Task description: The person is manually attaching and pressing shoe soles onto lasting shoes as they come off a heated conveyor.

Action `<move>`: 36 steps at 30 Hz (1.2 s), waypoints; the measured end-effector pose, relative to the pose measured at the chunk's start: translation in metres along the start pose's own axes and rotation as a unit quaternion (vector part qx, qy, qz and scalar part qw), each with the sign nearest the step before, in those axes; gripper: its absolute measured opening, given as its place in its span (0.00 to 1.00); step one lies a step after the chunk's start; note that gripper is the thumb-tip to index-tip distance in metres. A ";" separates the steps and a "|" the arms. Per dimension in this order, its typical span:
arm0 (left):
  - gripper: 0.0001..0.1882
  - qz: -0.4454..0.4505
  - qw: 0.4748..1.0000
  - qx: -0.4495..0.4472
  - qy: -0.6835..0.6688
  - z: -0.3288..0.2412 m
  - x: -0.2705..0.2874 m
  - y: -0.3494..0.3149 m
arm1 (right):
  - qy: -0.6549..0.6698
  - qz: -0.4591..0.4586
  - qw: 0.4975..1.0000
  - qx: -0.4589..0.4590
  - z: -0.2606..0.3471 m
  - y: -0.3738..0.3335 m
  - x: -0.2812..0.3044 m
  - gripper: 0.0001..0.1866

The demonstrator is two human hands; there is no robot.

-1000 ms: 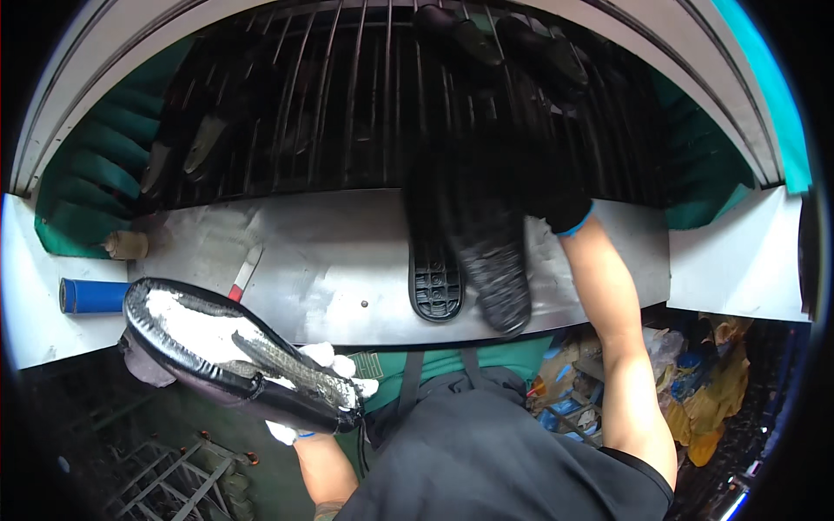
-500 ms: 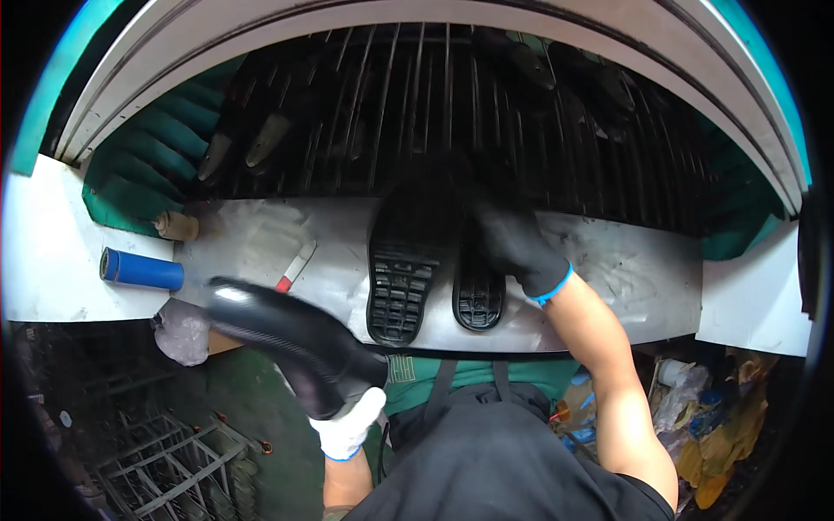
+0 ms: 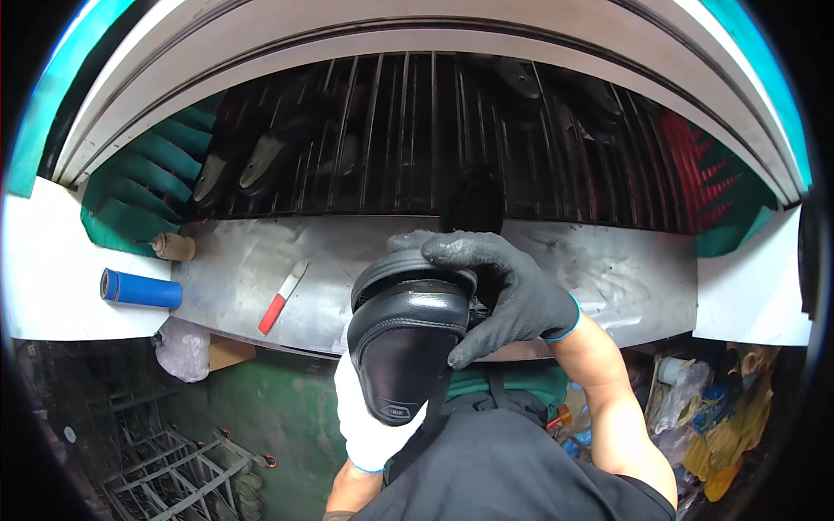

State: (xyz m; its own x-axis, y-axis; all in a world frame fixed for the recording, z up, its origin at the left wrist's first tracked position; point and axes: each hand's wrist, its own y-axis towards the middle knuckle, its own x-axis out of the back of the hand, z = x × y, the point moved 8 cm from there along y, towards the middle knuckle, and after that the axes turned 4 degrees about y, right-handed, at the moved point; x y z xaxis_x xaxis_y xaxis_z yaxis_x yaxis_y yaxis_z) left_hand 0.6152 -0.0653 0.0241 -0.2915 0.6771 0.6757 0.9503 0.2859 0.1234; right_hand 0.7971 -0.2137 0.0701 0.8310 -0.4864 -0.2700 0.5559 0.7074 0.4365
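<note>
A black leather shoe upper (image 3: 404,352) with its heel turned away from me rests in my left hand (image 3: 365,421), which wears a white glove and is closed around it. My right hand (image 3: 508,278), in a dark grey glove, is closed on a black shoe sole (image 3: 369,280). The sole's rim curves over the heel end of the upper, just above it; whether they touch is hard to tell. Beyond my right hand a second black sole (image 3: 476,201) lies partly hidden at the rack's front edge.
On the metal ledge (image 3: 230,282) lies a red-handled knife (image 3: 282,300). A blue cylinder (image 3: 142,290) and a beige spool-like piece (image 3: 174,247) are at left. Dark slats (image 3: 382,139) hold several shoes beneath the white hood. A grey metal rack (image 3: 187,473) stands below left.
The upper has swung from the left to in front of me, heel away. My right hand has lifted one sole from the ledge and brought it to the upper.
</note>
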 end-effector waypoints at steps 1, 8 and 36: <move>0.58 -0.007 1.000 -0.007 0.013 -0.003 0.000 0.001 | -0.004 -0.003 1.000 0.015 0.002 -0.001 0.000 0.52; 0.56 -0.010 0.999 -0.010 0.037 -0.003 0.004 0.002 | -0.002 0.002 1.000 -0.028 -0.002 0.001 0.000 0.50; 0.66 0.025 0.999 0.019 -0.006 0.001 0.008 -0.003 | -0.033 0.041 0.999 -0.010 -0.005 0.006 -0.007 0.51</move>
State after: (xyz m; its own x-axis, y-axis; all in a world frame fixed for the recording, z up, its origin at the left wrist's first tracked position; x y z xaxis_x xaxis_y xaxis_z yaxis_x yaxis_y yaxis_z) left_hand 0.6099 -0.0602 0.0285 -0.2455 0.6998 0.6708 0.9589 0.2767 0.0623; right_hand 0.7947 -0.2030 0.0705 0.8707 -0.4592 -0.1760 0.4871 0.7559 0.4375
